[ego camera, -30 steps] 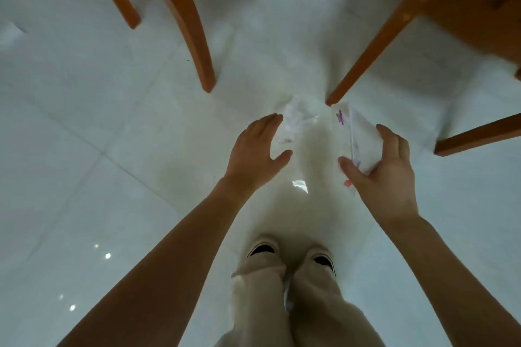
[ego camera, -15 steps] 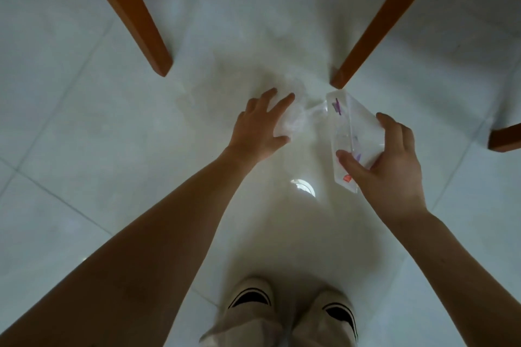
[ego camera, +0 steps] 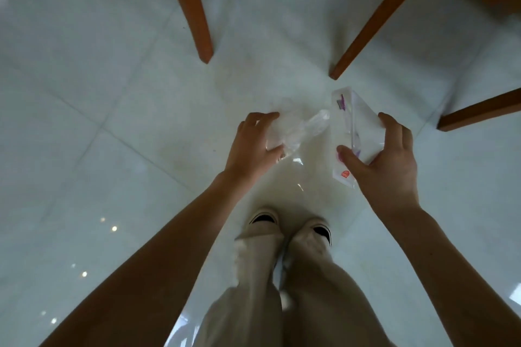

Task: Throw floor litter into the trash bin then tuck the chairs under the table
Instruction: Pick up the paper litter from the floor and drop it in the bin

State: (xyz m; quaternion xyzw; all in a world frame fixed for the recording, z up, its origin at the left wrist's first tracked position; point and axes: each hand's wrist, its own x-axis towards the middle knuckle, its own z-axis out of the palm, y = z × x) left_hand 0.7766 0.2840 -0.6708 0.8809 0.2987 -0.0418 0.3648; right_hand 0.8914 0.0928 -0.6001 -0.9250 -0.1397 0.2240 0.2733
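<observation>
**Both grips loaded, no bin in shot**

I'm looking straight down at the white tiled floor [ego camera: 112, 98], and both grips are busy. The left grip [ego camera: 252, 149] is curled around a crumpled clear plastic wrapper [ego camera: 298, 131], fingers over the top and thumb underneath. The right grip [ego camera: 386, 169] pinches a flat clear packet [ego camera: 356, 127] with purple and red print, thumb on the near edge and fingers on the far side. By my read both pieces are up off the tiles. They are held just beside each other, ahead of the person's shoes [ego camera: 263, 217] and near the foot of a wooden chair leg [ego camera: 375, 20].

So where are we? I'd call the pickup done for these two pieces. Whether more litter lies outside this view, I can't tell. The trash bin isn't in shot, so the carry and the drop are both ahead. As for the chairs, I only get legs along the top and right of the view, and I can't tell whether they're tucked in. With both grips full, I judge that half not yet begun.
</observation>
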